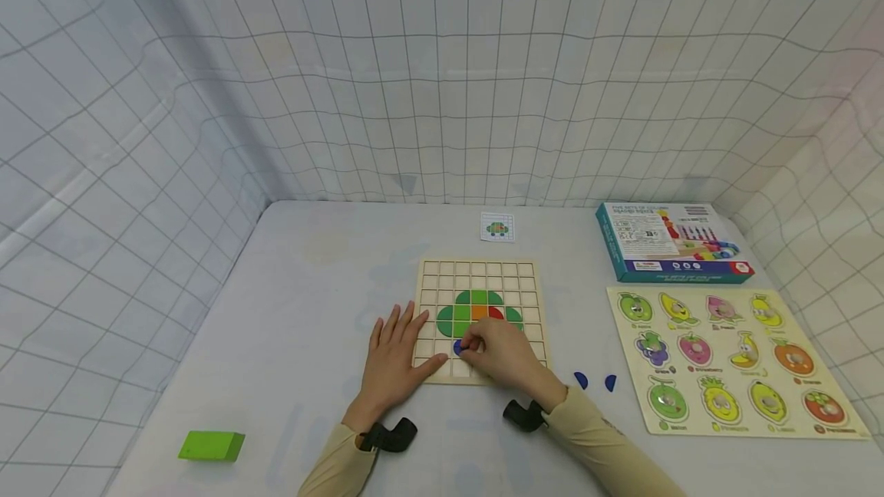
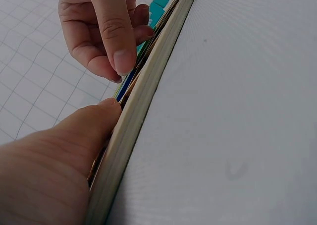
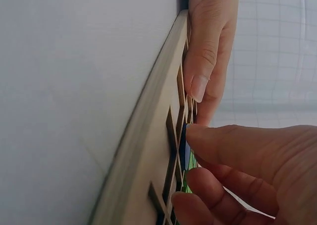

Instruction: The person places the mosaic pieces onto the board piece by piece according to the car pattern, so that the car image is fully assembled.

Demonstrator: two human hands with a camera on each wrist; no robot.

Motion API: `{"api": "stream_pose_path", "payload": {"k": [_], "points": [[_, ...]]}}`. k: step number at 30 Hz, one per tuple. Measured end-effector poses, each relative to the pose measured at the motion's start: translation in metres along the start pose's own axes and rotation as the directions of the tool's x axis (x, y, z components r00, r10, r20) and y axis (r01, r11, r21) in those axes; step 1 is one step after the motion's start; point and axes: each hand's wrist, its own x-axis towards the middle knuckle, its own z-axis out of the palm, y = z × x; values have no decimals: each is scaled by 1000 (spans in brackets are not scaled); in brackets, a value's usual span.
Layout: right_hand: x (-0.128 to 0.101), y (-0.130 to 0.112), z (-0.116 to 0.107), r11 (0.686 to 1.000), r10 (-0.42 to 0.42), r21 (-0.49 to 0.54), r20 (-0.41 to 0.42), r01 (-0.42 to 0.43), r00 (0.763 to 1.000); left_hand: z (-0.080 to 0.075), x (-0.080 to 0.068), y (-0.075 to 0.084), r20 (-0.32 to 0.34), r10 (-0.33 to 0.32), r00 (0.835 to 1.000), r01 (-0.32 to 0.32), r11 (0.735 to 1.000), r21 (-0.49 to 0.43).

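Blue piece (image 1: pixel 457 347) pinched by right hand (image 1: pixel 503 355), over a cell at 7 o'clock of the green pattern. Left hand (image 1: pixel 395 355) flat, fingers straight, steadying board (image 1: pixel 431 374). Risk: piece enters tilted, jams on cell walls; board shifts if pressure slackens.

Print is present on the teal box (image 1: pixel 673 242) lid and as small captions under each fruit on the fruit puzzle board (image 1: pixel 732 363), but all of it is too small and blurred to read.
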Motion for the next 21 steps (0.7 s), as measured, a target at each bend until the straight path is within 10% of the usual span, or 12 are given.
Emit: {"api": "stream_pose_path", "payload": {"k": [21], "points": [[-21,24,-22,991,116,64,-45,-113,992,-1,0,1,5,-13,1000,13,1000,5]]}}
